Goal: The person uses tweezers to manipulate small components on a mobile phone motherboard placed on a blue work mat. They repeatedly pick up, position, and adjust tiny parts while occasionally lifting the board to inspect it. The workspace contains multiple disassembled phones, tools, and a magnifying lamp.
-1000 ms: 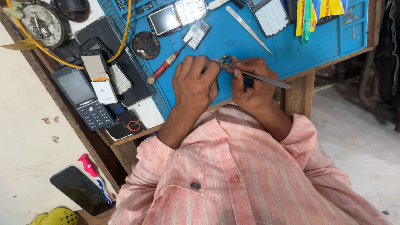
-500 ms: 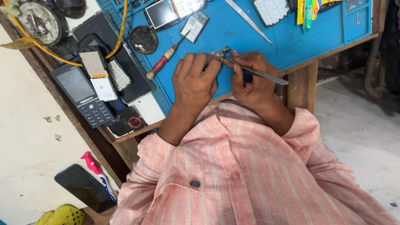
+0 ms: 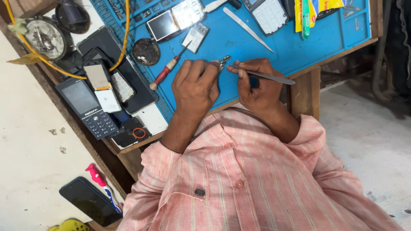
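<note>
Your left hand [image 3: 195, 87] is pinching one small metal part [image 3: 224, 60]. Your right hand [image 3: 257, 87] is gripping one pair of tweezers [image 3: 265, 76], touching it. One red screwdriver [image 3: 168, 68] is lying nearby.

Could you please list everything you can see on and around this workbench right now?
Blue rubber work mat: one, covering the bench top.
Small metal part: one, silvery, pinched at the left fingertips.
Thin metal tweezers: one, grey, in the right hand, tip at the part.
Red-handled screwdriver: one, on the mat left of the hands.
Flat white pry tool: one, on the mat above the hands.
Black keypad phone: one, at the bench's left edge.
Yellow cable: one, looping across the upper left.
Black smartphone: one, lower left, below the bench.
Left hand: one, on the mat.
Right hand: one, on the mat.
</note>
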